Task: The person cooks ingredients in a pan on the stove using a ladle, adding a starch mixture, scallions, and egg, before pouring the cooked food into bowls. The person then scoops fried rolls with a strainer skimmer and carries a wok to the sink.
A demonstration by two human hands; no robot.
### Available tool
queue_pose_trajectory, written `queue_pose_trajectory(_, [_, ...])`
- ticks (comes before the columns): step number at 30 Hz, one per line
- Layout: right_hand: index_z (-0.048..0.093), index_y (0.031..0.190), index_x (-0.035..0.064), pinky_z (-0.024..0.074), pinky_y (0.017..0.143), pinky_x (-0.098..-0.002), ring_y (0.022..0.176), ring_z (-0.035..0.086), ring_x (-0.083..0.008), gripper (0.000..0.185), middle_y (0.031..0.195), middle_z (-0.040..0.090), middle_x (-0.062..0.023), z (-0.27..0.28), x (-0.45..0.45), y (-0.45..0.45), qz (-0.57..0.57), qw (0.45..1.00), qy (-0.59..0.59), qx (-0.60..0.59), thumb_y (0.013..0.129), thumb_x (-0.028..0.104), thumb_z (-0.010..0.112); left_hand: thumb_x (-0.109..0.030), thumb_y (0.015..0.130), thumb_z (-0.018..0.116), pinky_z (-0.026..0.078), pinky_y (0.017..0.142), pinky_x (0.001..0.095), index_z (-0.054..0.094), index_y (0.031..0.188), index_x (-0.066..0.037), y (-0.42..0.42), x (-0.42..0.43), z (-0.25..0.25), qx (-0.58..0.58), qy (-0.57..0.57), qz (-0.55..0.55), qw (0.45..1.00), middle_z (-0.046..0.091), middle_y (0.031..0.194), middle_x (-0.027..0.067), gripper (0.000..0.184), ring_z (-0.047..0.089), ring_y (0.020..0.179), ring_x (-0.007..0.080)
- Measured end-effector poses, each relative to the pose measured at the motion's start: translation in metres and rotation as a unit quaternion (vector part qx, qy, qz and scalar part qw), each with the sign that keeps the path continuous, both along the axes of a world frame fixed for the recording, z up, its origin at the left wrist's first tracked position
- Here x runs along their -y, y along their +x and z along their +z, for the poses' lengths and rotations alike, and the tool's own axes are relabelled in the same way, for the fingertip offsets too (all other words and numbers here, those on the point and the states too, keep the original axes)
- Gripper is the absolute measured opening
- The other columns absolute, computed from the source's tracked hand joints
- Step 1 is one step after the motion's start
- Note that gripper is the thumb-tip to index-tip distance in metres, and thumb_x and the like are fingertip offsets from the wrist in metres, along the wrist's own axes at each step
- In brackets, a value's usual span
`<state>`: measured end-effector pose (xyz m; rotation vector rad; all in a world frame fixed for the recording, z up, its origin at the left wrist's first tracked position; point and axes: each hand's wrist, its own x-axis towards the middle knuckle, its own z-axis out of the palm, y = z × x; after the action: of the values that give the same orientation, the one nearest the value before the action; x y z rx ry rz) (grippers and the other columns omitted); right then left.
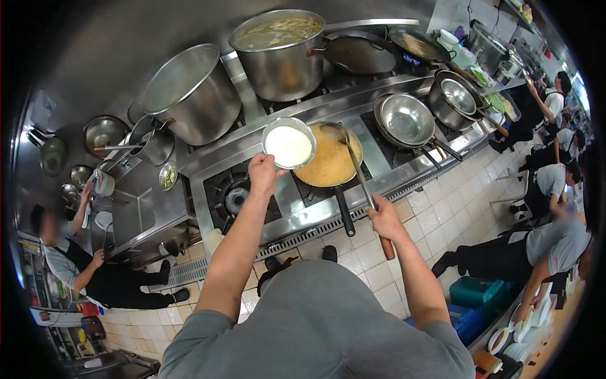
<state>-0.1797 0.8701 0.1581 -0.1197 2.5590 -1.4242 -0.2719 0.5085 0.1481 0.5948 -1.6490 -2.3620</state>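
My left hand grips the near rim of a round metal bowl filled with a white liquid, level beside and partly over the left edge of a frying pan. Brownish-yellow sauce fills that pan, which sits on the stove with its black handle pointing toward me. In my right hand is a long metal ladle with a wooden handle end. The ladle's head rests in the sauce at the pan's far side; its lower part is hidden there.
Behind the pan stand two tall stockpots and a dark wok. Nested metal strainers or pans lie to the right. A bare burner is at left. Co-workers stand on both sides.
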Motion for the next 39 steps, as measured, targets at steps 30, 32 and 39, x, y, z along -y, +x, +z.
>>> queue_pose_trajectory(30, [0.056, 0.137, 0.0025, 0.0418, 0.047, -0.0241, 0.051, 0.051, -0.0092, 0.041, 0.071, 0.057, -0.0002, 0.057, -0.024, -0.01, 0.013, 0.961, -0.227, 0.157, 0.096, 0.005, 0.058, 0.001, 0.094, 0.053, 0.068, 0.072, 0.0458, 0.045, 0.076, -0.005, -0.038, -0.042, 0.038, -0.04, -0.166, 0.022, 0.985, 0.06, 0.124, 0.0143, 0.021, 0.068, 0.098, 0.0264])
queue_pose_trajectory(32, [0.054, 0.14, 0.0008, 0.0435, 0.049, -0.0269, 0.054, 0.054, -0.0107, 0.045, 0.072, 0.058, -0.001, 0.032, -0.025, -0.02, 0.024, 0.993, -0.107, 0.038, 0.095, 0.006, 0.06, 0.001, 0.094, 0.053, 0.068, 0.072, 0.0458, 0.046, 0.077, -0.005, -0.037, -0.042, 0.04, -0.049, -0.162, 0.028, 0.985, 0.06, 0.121, 0.0136, 0.02, 0.068, 0.096, 0.0256])
queue_pose_trajectory(39, [0.057, 0.133, -0.002, 0.0544, 0.079, -0.0405, 0.081, 0.069, -0.0317, 0.044, 0.092, 0.071, -0.0181, -0.045, -0.021, -0.048, 0.052, 0.996, -0.033, -0.063, 0.092, 0.009, 0.062, 0.0, 0.095, 0.053, 0.068, 0.072, 0.0452, 0.048, 0.078, -0.005, -0.04, -0.037, 0.043, -0.047, -0.177, 0.03, 0.983, 0.061, 0.103, 0.0103, 0.018, 0.069, 0.088, 0.0234])
